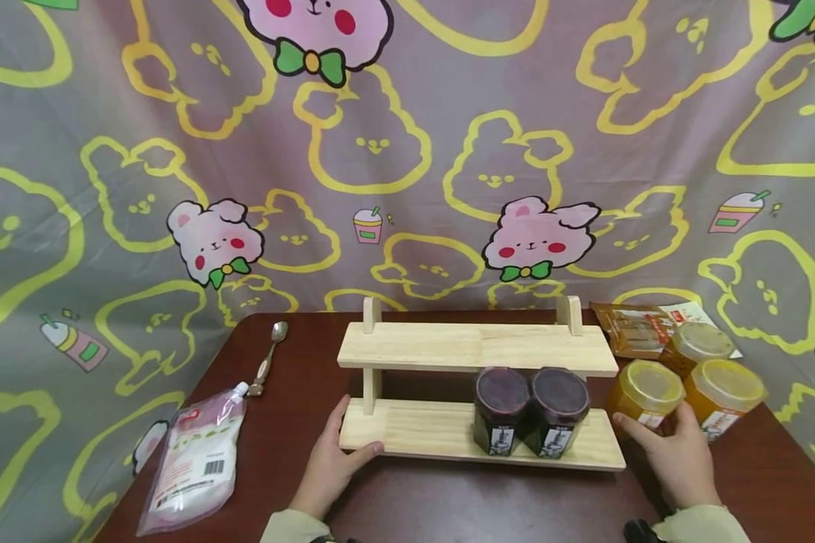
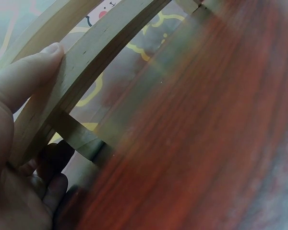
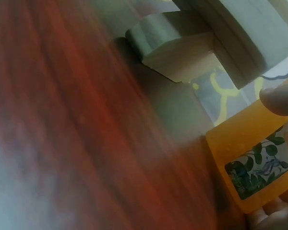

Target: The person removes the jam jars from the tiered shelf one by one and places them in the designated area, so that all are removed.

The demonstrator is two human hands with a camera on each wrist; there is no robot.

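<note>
In the head view a two-tier wooden shelf point(image 1: 421, 430) stands on the table. My left hand point(image 1: 331, 461) grips the left end of its lower board, thumb on top and fingers hidden behind and beneath. The left wrist view shows the thumb point(image 2: 36, 74) against the board's edge. Two dark purple jars point(image 1: 502, 407) stand side by side on the right half of that board. Just past its right end, my right hand point(image 1: 682, 456) holds a yellow-orange jar point(image 1: 648, 386) between thumb and fingers. In the right wrist view the jar's leafy label point(image 3: 259, 163) faces the camera.
Another yellow jar point(image 1: 727, 388) stands right of the held one, with a brownish jar point(image 1: 699, 343) behind. Flat packets point(image 1: 632, 332) lie at the back right. On the left are a spouted pouch point(image 1: 197, 460) and a spoon point(image 1: 268, 358). A patterned curtain point(image 1: 421, 151) hangs behind.
</note>
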